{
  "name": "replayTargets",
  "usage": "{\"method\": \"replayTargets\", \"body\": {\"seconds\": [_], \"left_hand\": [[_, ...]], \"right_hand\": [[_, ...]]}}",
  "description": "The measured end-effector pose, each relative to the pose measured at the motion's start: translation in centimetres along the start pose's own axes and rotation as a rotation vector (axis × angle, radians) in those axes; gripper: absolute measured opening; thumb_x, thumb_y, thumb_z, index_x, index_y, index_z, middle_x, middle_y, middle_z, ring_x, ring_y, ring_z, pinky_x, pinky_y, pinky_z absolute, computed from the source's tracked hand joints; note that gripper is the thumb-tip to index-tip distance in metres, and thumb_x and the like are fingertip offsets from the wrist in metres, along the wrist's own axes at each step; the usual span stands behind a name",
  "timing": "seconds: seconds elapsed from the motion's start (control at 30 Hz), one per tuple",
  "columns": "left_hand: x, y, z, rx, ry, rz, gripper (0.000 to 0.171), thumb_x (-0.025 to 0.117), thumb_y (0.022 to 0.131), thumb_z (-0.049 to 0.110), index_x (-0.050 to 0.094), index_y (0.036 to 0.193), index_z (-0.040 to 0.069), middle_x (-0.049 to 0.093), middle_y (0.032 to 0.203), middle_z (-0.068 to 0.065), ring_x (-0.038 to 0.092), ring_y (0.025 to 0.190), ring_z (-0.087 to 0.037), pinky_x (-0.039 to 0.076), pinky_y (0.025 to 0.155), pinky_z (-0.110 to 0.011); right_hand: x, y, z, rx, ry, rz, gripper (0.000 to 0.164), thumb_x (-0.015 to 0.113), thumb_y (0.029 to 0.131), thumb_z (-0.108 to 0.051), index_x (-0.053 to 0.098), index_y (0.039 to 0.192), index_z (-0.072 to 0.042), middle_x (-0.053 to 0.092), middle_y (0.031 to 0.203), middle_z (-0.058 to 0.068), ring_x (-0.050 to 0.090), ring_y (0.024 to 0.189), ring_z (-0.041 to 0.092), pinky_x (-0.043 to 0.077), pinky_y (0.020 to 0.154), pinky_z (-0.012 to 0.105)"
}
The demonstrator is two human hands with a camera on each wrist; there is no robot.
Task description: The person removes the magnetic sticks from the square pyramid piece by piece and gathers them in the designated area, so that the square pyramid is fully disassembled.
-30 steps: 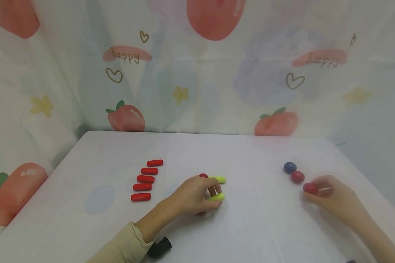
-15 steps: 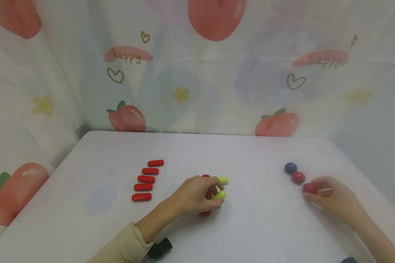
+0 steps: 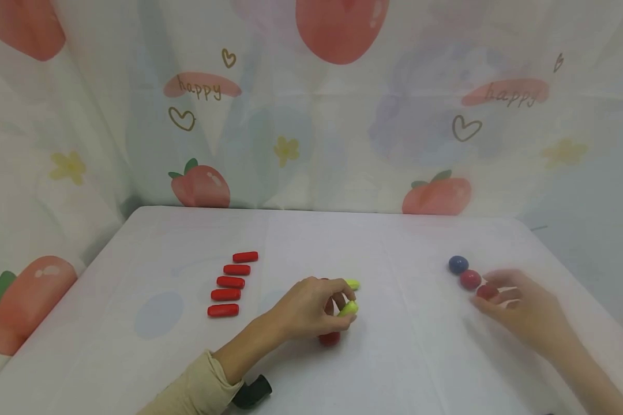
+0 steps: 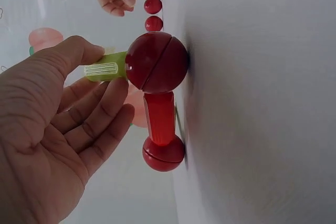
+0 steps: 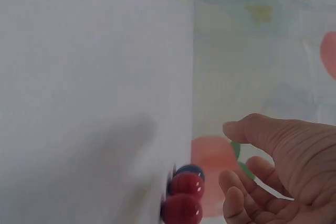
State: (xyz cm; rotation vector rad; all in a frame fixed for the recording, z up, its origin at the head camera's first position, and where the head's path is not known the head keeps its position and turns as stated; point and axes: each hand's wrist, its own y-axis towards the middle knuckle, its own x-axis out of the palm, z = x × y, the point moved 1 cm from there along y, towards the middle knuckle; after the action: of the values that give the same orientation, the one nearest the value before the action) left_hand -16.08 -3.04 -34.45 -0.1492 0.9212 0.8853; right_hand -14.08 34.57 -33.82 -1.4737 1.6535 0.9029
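Note:
My left hand [image 3: 311, 308] pinches a yellow-green rod [image 4: 105, 68] between thumb and fingers. In the left wrist view that rod meets a red ball [image 4: 157, 61], and a red rod [image 4: 160, 119] runs from there to another red ball [image 4: 164, 153]. The head view shows the nearer ball [image 3: 329, 339] below the hand, which hides most of this piece. Beyond it lies a second yellow-green rod [image 3: 353, 284], partly covered. My right hand [image 3: 524, 311] hovers with spread fingers by a red ball [image 3: 487, 292], holding nothing; the right wrist view shows its fingers apart from the balls.
Another red ball [image 3: 469, 279] and a blue ball [image 3: 458, 264] continue the row at the right. Several red rods [image 3: 231, 282] lie in a slanted column at the left. A dark cylindrical object [image 3: 252, 392] shows beside the left sleeve. A printed cloth [image 3: 322, 115] hangs behind the table.
The right fingers have let go of the red ball, which now sits closer to the other red one. The left hand's yellow-green rod has turned, and the ball below has come further into view.

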Motion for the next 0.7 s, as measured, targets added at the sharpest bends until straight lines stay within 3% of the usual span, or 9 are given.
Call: {"method": "replayTargets", "body": {"seconds": [0.13, 0.27, 0.53, 0.7], "left_hand": [[0.2, -0.1, 0.2, 0.071, -0.094, 0.008, 0.02, 0.076, 0.089, 0.008, 0.067, 0.108, 0.007, 0.075, 0.09, -0.002, 0.06, 0.072, 0.003, 0.05, 0.067, -0.014], [0.4, -0.1, 0.3, 0.118, -0.156, 0.0, 0.023, 0.074, 0.09, 0.004, 0.065, 0.111, 0.004, 0.075, 0.095, -0.004, 0.064, 0.081, 0.002, 0.053, 0.069, -0.016], [0.4, -0.2, 0.3, 0.183, -0.169, -0.029, 0.026, 0.075, 0.09, 0.002, 0.063, 0.113, 0.004, 0.076, 0.099, -0.004, 0.066, 0.091, 0.0, 0.055, 0.087, -0.021], [-0.1, -0.2, 0.2, 0.208, -0.188, -0.066, 0.027, 0.076, 0.089, 0.001, 0.065, 0.113, 0.005, 0.076, 0.099, -0.003, 0.064, 0.091, 0.003, 0.055, 0.088, -0.024]], "right_hand": [[1.4, -1.1, -3.0, -0.175, 0.041, 0.08, 0.045, 0.086, 0.084, -0.027, 0.064, 0.116, -0.003, 0.07, 0.095, 0.007, 0.063, 0.083, 0.015, 0.053, 0.065, 0.022], [3.3, -2.2, -5.8, -0.385, 0.138, 0.089, 0.033, 0.089, 0.078, -0.015, 0.068, 0.102, -0.008, 0.064, 0.081, -0.006, 0.056, 0.07, 0.002, 0.049, 0.063, 0.016], [6.9, -3.2, -10.3, -0.626, 0.294, -0.142, 0.026, 0.084, 0.086, -0.02, 0.068, 0.106, -0.014, 0.063, 0.085, -0.012, 0.058, 0.074, 0.003, 0.052, 0.064, 0.023], [8.4, -2.9, -12.2, -0.685, 0.327, -0.228, 0.02, 0.081, 0.089, -0.026, 0.069, 0.105, -0.022, 0.068, 0.091, -0.011, 0.062, 0.079, 0.003, 0.054, 0.069, 0.026]]}}
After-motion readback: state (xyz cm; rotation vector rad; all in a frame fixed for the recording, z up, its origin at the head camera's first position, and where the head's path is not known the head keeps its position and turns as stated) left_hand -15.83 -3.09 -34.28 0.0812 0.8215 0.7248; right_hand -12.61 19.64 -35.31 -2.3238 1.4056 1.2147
